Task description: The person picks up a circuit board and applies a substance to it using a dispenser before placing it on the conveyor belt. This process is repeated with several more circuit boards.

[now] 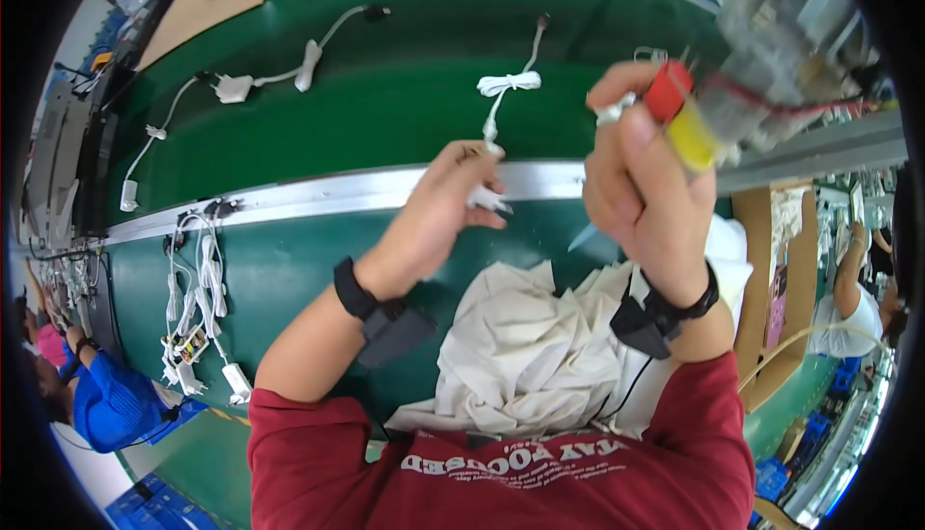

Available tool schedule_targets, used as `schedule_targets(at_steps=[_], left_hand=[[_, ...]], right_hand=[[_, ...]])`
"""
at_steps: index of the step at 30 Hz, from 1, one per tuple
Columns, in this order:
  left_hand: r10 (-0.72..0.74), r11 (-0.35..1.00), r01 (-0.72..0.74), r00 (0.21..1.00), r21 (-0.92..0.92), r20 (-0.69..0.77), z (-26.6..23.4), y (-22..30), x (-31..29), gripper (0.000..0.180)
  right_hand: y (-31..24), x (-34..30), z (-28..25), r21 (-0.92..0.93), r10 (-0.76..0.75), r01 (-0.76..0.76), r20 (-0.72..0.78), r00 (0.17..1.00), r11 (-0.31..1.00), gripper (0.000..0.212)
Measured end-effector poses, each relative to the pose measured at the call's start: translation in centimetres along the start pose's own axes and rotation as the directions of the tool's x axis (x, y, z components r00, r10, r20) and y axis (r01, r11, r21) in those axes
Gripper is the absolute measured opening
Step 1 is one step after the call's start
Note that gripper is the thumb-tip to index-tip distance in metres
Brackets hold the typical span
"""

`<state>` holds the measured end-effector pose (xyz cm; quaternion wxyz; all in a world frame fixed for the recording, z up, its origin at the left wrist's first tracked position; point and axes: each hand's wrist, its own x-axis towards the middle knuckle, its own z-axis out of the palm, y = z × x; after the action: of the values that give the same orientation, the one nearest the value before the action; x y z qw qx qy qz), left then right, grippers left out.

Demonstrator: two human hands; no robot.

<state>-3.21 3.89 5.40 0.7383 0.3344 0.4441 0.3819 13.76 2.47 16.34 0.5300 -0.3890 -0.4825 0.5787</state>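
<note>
a green desk (318, 260) is filling most of the view, with a pale metal rail (356, 190) crossing it from side to side. the person's dark red shirt (578, 482) is taking up the lower edge, and a crumpled white cloth (525, 347) is lying just in front of it. at upper right, a grey fixture (771, 34) is showing only as a blur. at far right, an open cardboard box (756, 289) is standing beside the desk. a co-worker in blue (120, 405) is sitting at lower left.

both hands are working near the rail. the right hand (650, 178) is raised beside the fixture, its thumb and forefinger closing on a small white piece (614, 111). the left hand (438, 202) is grasping a white adapter (488, 200) above the rail, its fingers hiding part of it.

a tangle of white cables (205, 279) is lying on the near desk at left. beyond the rail, a tied white cord (511, 82) is stretching away from the left hand. a red block (668, 92) and a yellow part (691, 140) are sitting right by the right thumb; blur is hiding whether they are touching it.
</note>
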Motion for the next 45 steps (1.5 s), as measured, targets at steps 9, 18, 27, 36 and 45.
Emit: schedule_targets(at_steps=[9, 18, 27, 36, 45], left_hand=[[-0.109, 0.977, 0.189, 0.839, -0.098, 0.533, 1.3, -7.5, -0.9, 0.045], [-0.003, 0.949, 0.172, 0.842, -0.264, 0.539, 0.3, -8.8, -0.3, 0.045], [0.031, 0.945, 0.153, 0.839, -0.289, 0.543, 0.0, -9.5, 0.1, 0.045], [-0.018, 0.892, 0.198, 0.914, -0.406, 0.406, -1.4, -9.5, 0.7, 0.039], [0.035, 0.866, 0.171, 0.917, -0.469, 0.398, -2.2, -9.9, -0.1, 0.037]], right_hand=[[4.5, 1.2, -1.4, -0.172, -0.024, 0.029, 0.03, 0.999, 0.985, 0.025], [5.8, 1.4, -0.8, -0.166, 0.051, -0.041, 0.06, 0.997, 0.985, 0.025], [6.0, 1.6, -0.6, -0.145, 0.104, -0.091, 0.086, 0.991, 0.985, 0.025], [6.1, -0.2, 0.7, -0.112, 0.161, -0.146, 0.138, 0.977, 0.983, 0.025], [7.0, -0.4, 1.3, -0.149, 0.072, -0.045, 0.185, 0.98, 0.988, 0.024]])
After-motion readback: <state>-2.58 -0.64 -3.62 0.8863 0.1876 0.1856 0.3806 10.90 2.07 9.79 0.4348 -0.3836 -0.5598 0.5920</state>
